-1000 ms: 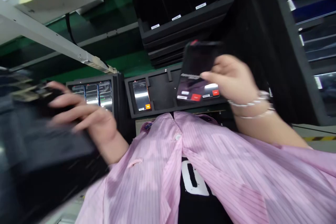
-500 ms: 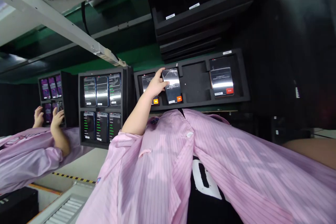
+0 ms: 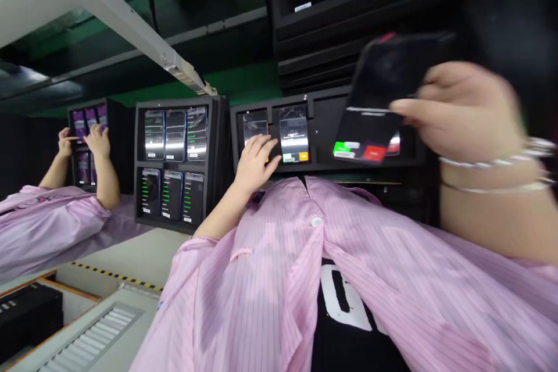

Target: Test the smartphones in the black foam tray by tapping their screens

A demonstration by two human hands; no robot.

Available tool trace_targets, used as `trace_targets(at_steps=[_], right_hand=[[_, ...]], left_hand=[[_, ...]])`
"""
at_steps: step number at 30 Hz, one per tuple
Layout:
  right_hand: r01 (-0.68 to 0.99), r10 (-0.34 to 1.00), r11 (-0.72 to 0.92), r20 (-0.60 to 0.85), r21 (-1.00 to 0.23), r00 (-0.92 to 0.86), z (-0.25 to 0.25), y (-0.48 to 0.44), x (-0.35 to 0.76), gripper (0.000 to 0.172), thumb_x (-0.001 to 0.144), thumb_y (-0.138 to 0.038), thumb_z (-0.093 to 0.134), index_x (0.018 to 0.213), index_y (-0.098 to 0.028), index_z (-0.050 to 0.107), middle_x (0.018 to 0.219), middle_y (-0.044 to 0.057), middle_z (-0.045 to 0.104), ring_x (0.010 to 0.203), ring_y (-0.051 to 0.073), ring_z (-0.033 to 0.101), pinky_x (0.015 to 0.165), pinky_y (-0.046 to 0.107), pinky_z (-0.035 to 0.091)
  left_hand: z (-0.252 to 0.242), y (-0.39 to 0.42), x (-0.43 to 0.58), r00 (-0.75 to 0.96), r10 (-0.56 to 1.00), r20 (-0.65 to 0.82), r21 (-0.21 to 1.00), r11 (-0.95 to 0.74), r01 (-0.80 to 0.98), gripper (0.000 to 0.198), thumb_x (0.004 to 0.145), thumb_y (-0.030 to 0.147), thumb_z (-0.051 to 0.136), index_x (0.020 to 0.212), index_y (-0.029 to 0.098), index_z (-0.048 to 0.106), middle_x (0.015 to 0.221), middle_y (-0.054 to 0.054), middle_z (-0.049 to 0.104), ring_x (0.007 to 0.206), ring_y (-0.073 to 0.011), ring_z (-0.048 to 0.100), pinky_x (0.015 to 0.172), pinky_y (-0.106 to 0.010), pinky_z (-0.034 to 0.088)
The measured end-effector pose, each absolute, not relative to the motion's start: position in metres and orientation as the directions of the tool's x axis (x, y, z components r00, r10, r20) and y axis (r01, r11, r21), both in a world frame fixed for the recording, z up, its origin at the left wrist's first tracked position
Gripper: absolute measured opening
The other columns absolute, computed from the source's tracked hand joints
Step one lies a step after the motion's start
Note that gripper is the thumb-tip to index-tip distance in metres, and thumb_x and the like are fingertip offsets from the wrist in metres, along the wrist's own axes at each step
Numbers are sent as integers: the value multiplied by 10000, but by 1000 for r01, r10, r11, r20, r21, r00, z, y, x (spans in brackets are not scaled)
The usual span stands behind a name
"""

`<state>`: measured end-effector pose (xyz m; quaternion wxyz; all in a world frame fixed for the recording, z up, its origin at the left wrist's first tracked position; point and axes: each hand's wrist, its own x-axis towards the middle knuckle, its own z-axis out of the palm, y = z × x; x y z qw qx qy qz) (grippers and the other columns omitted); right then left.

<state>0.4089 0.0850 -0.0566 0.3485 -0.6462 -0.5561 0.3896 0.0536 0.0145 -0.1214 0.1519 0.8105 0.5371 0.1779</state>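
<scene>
A smartphone (image 3: 370,104) with a green and a red block on its dark screen is pinched by its right edge in my right hand (image 3: 471,110). It is tilted, blurred, and held in front of the right part of the long black tray (image 3: 325,154). My left hand (image 3: 256,165), its fingers apart, rests at the tray's left end over a smartphone (image 3: 255,123). Beside its fingertips lies another smartphone (image 3: 293,128) with green and orange blocks at its lower edge. Behind the held phone, one more smartphone (image 3: 393,144) shows only in part.
Left of my tray stands a black tray (image 3: 137,186) of several phones. A co-worker's hands (image 3: 98,142) are over a tray of purple-screened phones (image 3: 79,125). Stacked black trays (image 3: 322,67) rise behind. A white metal beam (image 3: 131,17) slants across the upper left.
My right hand has come into view holding a smartphone. My left hand has drawn back from the second phone, whose screen now shows a green block too. The view has shifted slightly.
</scene>
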Motion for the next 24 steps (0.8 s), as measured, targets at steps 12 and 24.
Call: trace_targets(at_steps=[12, 24], right_hand=[[426, 831, -511, -556, -747, 22, -138, 123, 361, 184, 830, -246, 777, 834, -201, 598, 728, 2, 611, 701, 187, 607, 834, 439, 574], [518, 857, -477, -508, -711, 92, -150, 116, 361, 324, 813, -244, 752, 1113, -162, 661, 904, 57, 703, 927, 241, 690, 1020, 457, 550]], left_hand=[[-160, -29, 36, 150, 977, 154, 383, -199, 902, 620, 947, 662, 591, 1402, 242, 618, 1633, -186, 418, 1584, -404, 264, 1271, -666, 230], [-160, -45, -3, -20, 999, 45, 345, 4, 939, 587, 1011, 633, 458, 1339, 204, 688, 1581, -234, 437, 1497, -423, 396, 1195, -653, 357]])
